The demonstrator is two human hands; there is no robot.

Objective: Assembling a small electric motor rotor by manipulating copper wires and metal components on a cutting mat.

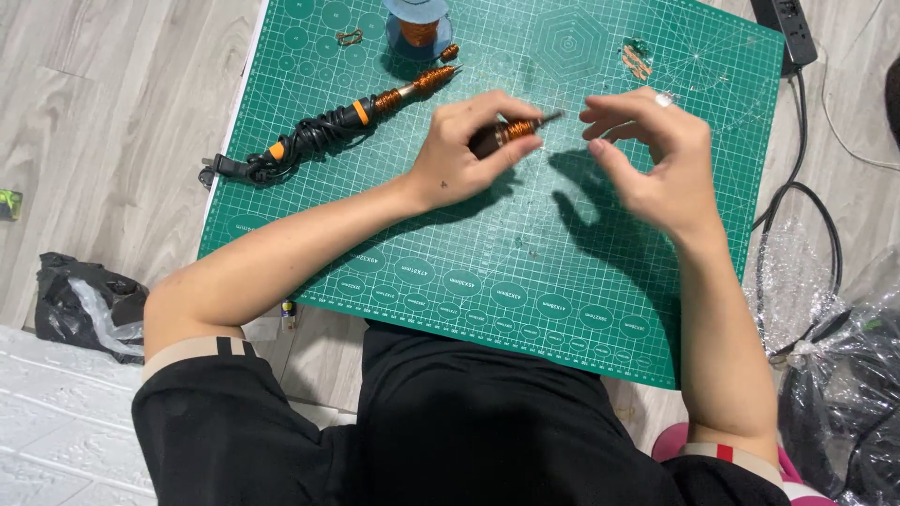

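Starting at the far left, there's a crumpled black plastic bag (80,305) lying on the pale wood floor (103,103), well off the mat. The big green cutting mat (450,253) with its white grid takes up most of the middle.

On the mat's upper left lies a soldering iron (361,111) with an orange-and-black handle, its black cord (272,155) bundled up around the back end and copper wire wound around the shaft near the tip. Just above it, at the top edge, sits a blue spool of copper wire (417,26), with a small copper coil (450,52) beside it.

The left hand (464,150) is closed around a second, smaller tool (511,131), dark handle, copper wire wrapped around the metal part, tip pointing right. It's held just above the mat, roughly centre-top.

The right hand (652,155) isn't holding anything I can make out. Fingers are loosely curled and spread, thumb and forefinger near the tool's tip but apart from it. If there's a thin wire between the fingers, it's too fine to tell. There's a ring on one finger.

Further right, a little pile of copper bits (637,58) sits near the mat's top right. Off the mat there's a black power strip (787,28), a black cable (806,225) looping down, and clear crinkly plastic bags (834,356) at the right edge.
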